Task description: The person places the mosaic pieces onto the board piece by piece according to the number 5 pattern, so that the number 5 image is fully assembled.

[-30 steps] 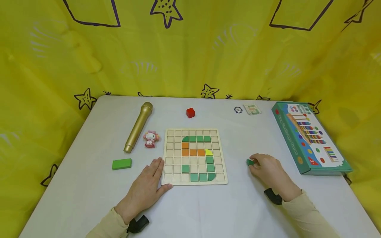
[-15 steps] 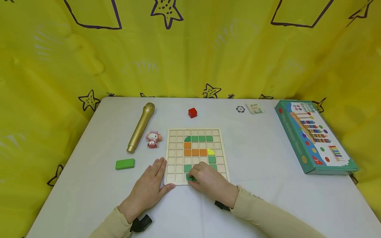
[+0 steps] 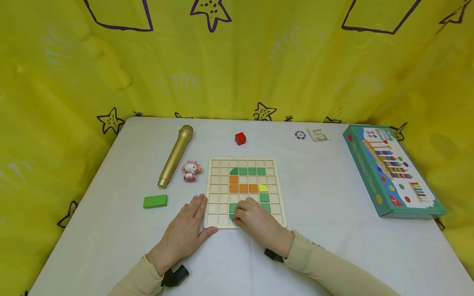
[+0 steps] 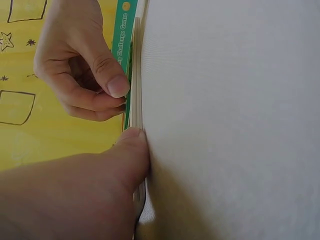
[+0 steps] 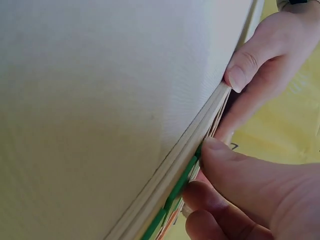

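A square wooden grid board (image 3: 214,174) lies flat on the white table, with green, orange and yellow tiles set in its cells in an S-like path. My left hand (image 3: 181,234) rests with straight fingers along the board's left edge, its thumb at the front-left corner. Over the front row, my right hand (image 3: 261,224) pinches a green tile with a rounded corner (image 3: 231,217) between thumb and fingers, down at a cell below another green tile. In the right wrist view, the thumb lies right against the green tile (image 5: 198,151). The right hand covers part of the front rows.
Left of the board are a pink-and-white figurine (image 3: 190,170), a gold microphone (image 3: 175,156) and a green block (image 3: 155,201). Behind it sit a red cube (image 3: 240,138), a poker chip (image 3: 300,135) and a small pattern card (image 3: 318,135). A game box (image 3: 392,172) stands at right.
My right hand has carried the green tile from the table at right leftward to the board's front row, then lowered it slightly at the cell. The left hand has stayed at the board's edge.
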The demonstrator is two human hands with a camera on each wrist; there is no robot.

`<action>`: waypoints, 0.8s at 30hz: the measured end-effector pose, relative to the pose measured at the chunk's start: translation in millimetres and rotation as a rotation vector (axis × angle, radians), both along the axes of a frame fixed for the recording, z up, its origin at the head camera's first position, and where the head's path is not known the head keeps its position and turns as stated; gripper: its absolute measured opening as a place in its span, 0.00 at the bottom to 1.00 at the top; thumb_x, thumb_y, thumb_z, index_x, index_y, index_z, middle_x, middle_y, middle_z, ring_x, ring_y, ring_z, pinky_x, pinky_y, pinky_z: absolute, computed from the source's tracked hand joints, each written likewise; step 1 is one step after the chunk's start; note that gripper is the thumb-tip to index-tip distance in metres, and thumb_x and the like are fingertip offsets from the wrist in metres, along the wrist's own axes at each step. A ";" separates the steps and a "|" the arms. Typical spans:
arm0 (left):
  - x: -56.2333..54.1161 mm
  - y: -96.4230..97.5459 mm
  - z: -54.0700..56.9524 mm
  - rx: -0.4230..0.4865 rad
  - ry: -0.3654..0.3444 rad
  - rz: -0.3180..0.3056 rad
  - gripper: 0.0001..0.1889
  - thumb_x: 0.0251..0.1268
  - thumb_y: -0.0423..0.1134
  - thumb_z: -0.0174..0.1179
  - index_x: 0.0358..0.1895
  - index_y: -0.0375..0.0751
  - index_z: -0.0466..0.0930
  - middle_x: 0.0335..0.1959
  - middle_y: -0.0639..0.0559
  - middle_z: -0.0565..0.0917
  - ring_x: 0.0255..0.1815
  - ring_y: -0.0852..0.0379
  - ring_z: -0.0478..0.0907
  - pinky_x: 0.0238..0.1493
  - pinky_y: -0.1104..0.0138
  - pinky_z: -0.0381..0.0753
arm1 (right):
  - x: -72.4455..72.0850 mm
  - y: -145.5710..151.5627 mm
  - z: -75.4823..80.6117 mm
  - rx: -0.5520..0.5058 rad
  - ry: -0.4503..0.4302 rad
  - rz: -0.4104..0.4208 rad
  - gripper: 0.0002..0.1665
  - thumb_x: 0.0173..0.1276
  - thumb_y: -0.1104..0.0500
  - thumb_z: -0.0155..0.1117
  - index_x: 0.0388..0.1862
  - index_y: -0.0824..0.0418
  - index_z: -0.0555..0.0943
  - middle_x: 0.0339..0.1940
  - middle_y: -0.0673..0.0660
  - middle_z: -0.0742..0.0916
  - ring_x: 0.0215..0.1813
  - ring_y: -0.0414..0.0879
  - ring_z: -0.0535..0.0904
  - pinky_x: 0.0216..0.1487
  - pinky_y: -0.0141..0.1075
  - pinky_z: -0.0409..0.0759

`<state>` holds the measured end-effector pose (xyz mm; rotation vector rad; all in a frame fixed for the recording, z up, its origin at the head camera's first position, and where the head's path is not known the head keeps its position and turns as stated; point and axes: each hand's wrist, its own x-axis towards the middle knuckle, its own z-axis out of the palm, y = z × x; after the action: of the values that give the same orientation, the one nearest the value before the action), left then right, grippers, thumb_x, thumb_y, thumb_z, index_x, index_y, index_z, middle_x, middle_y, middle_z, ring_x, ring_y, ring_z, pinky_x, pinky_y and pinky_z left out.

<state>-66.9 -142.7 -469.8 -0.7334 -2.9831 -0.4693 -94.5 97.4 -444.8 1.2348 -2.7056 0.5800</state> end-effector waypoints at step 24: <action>-104.5 -74.9 63.1 0.029 0.035 0.270 0.50 0.67 0.72 0.41 0.79 0.38 0.43 0.79 0.38 0.40 0.77 0.42 0.27 0.67 0.35 0.27 | -64.6 177.3 22.1 0.149 -0.110 -0.722 0.54 0.68 0.27 0.47 0.80 0.58 0.48 0.78 0.70 0.43 0.76 0.67 0.29 0.67 0.65 0.25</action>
<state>-171.4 -217.7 -406.7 -0.3242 -2.9716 -0.4760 -159.1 274.7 -422.7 0.1791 -3.0330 0.3529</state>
